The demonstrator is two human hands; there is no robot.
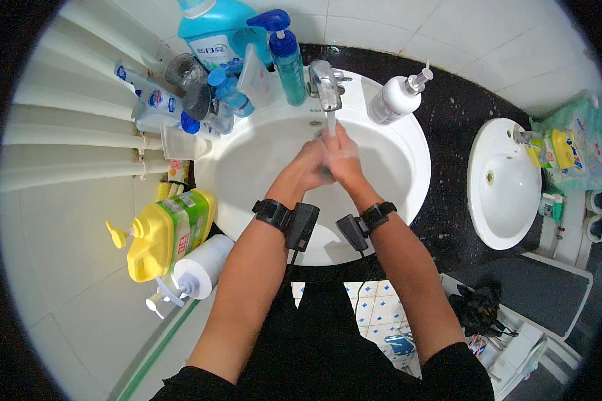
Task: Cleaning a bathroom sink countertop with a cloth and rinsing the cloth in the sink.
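Note:
Water runs from a chrome faucet [326, 86] over both of my hands inside a white oval sink [241, 165]. My left hand [308, 163] and my right hand [342, 153] are pressed together under the stream. Their fingers overlap and blur, so whether anything lies between the palms cannot be made out. Each wrist wears a black strap with a small black box and a cable. Behind the basin, left of the faucet, stands a pump bottle of teal liquid [291, 70]; on the right of the faucet is a white pump bottle [391, 103].
Bottles, tubes and a clear cup [180, 143] crowd the left rim. A yellow pump jug [150, 245] and a white pump bottle [205, 265] stand at the lower left. To the right, a dark speckled counter [446, 150] borders a second, smaller white sink [506, 200].

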